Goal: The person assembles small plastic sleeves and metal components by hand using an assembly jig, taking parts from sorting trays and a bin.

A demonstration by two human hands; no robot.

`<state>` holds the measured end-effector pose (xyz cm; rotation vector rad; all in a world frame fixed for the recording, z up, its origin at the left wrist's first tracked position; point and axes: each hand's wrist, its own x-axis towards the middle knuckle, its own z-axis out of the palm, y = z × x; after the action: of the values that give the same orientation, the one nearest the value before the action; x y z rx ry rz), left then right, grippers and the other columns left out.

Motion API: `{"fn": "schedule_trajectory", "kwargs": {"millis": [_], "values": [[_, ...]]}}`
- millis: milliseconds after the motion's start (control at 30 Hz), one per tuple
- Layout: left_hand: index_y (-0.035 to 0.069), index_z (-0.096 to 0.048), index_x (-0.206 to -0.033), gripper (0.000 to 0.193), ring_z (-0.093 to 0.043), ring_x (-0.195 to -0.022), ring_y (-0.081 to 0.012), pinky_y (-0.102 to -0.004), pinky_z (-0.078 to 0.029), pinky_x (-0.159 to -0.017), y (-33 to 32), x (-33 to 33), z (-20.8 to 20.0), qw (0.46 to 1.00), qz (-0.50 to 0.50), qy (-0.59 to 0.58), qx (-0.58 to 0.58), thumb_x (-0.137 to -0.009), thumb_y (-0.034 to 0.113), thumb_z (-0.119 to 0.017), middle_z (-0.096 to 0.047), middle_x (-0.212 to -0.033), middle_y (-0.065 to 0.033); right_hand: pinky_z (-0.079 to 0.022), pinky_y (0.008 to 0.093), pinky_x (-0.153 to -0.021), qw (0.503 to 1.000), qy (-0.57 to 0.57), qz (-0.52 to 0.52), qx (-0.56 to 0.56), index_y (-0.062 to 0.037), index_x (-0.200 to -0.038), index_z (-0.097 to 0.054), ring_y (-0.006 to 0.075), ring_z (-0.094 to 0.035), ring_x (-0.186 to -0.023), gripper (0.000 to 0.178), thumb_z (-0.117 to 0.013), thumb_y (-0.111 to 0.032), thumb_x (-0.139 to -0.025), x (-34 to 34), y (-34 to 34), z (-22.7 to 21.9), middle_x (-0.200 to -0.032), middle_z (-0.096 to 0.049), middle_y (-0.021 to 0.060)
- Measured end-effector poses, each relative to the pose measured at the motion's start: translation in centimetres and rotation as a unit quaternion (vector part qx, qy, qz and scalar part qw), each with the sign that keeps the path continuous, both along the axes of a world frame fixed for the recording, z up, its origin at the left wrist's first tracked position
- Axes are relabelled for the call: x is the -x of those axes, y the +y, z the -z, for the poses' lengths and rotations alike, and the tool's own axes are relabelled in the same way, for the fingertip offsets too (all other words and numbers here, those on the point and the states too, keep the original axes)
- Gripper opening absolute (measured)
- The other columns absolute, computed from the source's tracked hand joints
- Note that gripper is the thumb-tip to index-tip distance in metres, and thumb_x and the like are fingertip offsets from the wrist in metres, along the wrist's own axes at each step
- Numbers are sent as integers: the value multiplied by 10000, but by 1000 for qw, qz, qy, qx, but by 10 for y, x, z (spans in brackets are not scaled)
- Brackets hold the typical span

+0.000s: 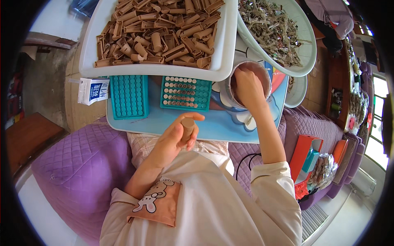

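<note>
My left hand point(169, 140) is closed around a small brown cylinder point(188, 129), held upright in front of my lap with its flat end up. My right hand point(247, 87) reaches down into a round, pale bucket point(266, 73); its fingers and whatever they touch are hidden inside. Between the hands stands a teal tray point(203, 96) with rows of small white-topped round pieces in part of its holes. Left of it, another teal tray point(129, 98) shows rows of round teal cups. Behind them a white bin point(225, 67) is heaped with brown half-tube pieces point(158, 41).
A pale green basin point(310, 53) full of tangled shiny strips stands at the far right. A white and blue packet point(93, 91) hangs at the blue table's point(164, 125) left edge. A purple sofa point(82, 160) lies around me, with an orange-red box point(302, 158) on its right side.
</note>
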<state>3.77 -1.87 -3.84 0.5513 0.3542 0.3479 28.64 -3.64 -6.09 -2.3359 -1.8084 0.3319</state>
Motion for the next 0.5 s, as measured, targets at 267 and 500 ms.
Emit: {"fn": "schedule_trajectory", "kwargs": {"millis": [267,500], "values": [[36,-363,-1147,355,-478,-1035,-219,-357,-521,-733,17,-5,-9,965,-73,-30,249,-857,221,-447,-492,-1035,-91,-418,360,-649,989,125,59,-51,-2,-831,-553,328,-539,-712,137,-537,-59,-707,-8,-4,-29,-738,-561,168],[45,-369,-1147,359,-506,-1005,-225,-288,-556,-571,16,-10,-6,937,-57,-78,335,-846,213,-469,-491,-1060,-101,-419,385,-676,995,68,35,-60,2,-821,-545,351,-532,-755,133,-519,-40,-697,-6,3,-10,-815,-561,180]]}}
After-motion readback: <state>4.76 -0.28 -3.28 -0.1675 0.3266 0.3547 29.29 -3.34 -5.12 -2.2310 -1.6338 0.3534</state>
